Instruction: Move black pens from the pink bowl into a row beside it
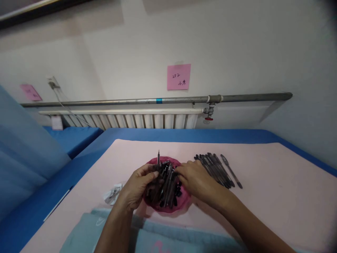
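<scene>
On the sheet (276, 196), a container (185, 199) of pens (168, 188) sits left of a pen row (214, 170).

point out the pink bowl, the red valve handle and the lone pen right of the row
Pink bowl (185, 199), head view: bare inside, lower right.
Red valve handle (209, 119), head view: its middle.
Lone pen (232, 171), head view: middle of the barrel.

The one camera rides on the person's head, looking forward and down: left hand (140, 183) and right hand (197, 177) close, low in the middle, pink sheet (268, 196) spreading beneath, radiator (157, 121) and wall (237, 49) facing it farther back.
</scene>
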`<state>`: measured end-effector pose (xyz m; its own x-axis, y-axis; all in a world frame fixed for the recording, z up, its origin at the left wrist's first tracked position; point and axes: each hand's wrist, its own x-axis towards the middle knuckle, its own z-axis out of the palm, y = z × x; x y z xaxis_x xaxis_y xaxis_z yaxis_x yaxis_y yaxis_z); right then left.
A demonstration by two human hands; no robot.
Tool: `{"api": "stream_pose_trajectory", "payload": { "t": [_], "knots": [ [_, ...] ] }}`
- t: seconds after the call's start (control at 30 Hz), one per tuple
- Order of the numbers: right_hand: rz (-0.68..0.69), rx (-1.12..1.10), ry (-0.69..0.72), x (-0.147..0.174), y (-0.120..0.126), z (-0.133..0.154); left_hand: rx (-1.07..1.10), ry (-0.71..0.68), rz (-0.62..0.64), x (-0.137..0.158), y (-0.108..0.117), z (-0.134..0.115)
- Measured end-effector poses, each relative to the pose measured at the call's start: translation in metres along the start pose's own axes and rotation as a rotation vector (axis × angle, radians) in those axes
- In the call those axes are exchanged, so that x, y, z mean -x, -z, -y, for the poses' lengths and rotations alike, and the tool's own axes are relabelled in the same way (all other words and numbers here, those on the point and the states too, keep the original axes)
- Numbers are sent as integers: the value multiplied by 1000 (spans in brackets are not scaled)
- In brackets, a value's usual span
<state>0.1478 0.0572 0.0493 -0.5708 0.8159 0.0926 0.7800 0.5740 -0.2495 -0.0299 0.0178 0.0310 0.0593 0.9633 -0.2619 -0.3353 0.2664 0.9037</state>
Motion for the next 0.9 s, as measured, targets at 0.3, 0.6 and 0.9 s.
{"api": "stream_pose_trajectory", "payload": {
  "t": [0.3,0.6,0.9],
  "knots": [
    [-392,-1249,-180,-4,5,-2,-26,27,132,3,-2,6],
    [-363,-1422,-248,-6,3,-3,45,15,101,4,-6,1],
    [-259,-1473,-267,-5,-19,16,316,-189,-178,-7,5,-6]
  ]
}}
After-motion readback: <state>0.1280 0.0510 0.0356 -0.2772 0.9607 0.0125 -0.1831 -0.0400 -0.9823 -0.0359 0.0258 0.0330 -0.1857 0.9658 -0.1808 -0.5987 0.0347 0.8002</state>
